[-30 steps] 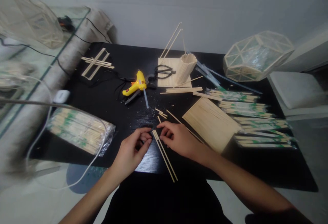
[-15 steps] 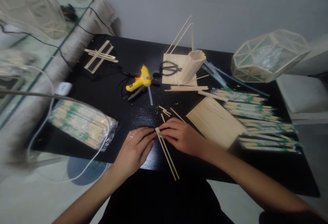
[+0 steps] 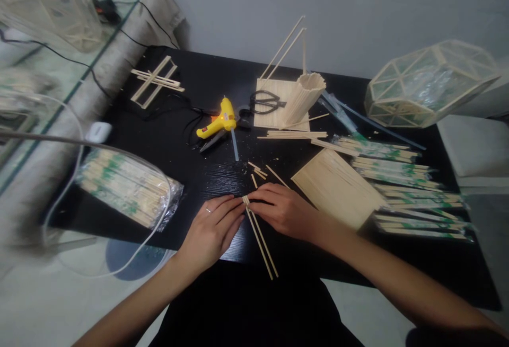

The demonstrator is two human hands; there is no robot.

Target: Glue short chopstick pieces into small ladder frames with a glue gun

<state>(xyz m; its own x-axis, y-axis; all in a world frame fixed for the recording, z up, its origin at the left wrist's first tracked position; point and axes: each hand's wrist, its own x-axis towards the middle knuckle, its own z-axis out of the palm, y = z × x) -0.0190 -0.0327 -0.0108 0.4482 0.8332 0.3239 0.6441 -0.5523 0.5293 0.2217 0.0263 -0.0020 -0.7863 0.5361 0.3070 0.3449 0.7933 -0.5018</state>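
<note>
Two long, thin wooden sticks [image 3: 264, 245] lie side by side, their near ends reaching past the table's front edge. At their far end, short stick pieces [image 3: 245, 200] sit close together between my hands. My left hand [image 3: 212, 230], with a ring on one finger, presses its fingertips against the left side of this end. From the right, my right hand [image 3: 284, 210] grips the same end with bent fingers. Its thumb is mostly hidden. Just beyond my fingers lie a few short cut sticks [image 3: 257, 171].
On the black table [image 3: 159, 124] are a yellow glue gun [image 3: 223, 119], black scissors [image 3: 265, 102] and a stick-built cylinder [image 3: 304, 98] on a square base. A flat stick panel [image 3: 338, 188] and packaged chopsticks [image 3: 421, 198] lie right; another pack [image 3: 127, 188] and a white cable [image 3: 157, 230] left.
Both hands stay at the far end of the sticks with almost no movement. The view has shifted slightly, so the things on the table appear a little displaced.
</note>
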